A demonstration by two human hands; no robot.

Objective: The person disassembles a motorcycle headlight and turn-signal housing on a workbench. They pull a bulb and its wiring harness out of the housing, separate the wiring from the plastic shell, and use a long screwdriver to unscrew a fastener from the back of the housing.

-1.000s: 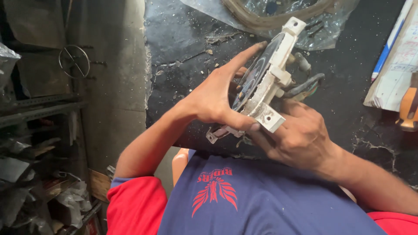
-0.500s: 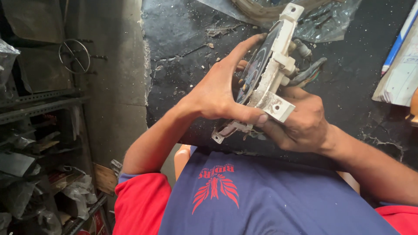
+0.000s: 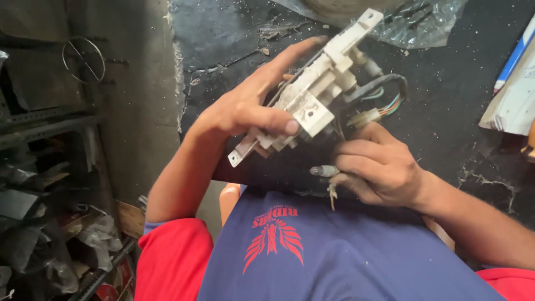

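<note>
My left hand (image 3: pixel 251 106) grips a dirty white plastic part (image 3: pixel 312 97), long and blocky with mounting tabs at both ends, held tilted above the dark bench. A short bundle of coloured wires (image 3: pixel 384 95) with a small connector loops out of its right side. My right hand (image 3: pixel 379 167) is closed just below the part, holding a small grey cylindrical piece (image 3: pixel 324 171) with thin leads hanging from it. Its fingers touch the underside of the white part.
A dark, cracked bench top (image 3: pixel 462 78) lies under the hands. A crumpled clear plastic bag (image 3: pixel 423 17) sits at the far edge, papers (image 3: pixel 512 95) at the right. Metal shelving (image 3: pixel 39 122) with clutter stands at the left, next to a concrete wall (image 3: pixel 139 100).
The white part has been turned, so its narrow side faces me and the wire bundle shows. My right hand slid lower and now pinches the small grey piece.
</note>
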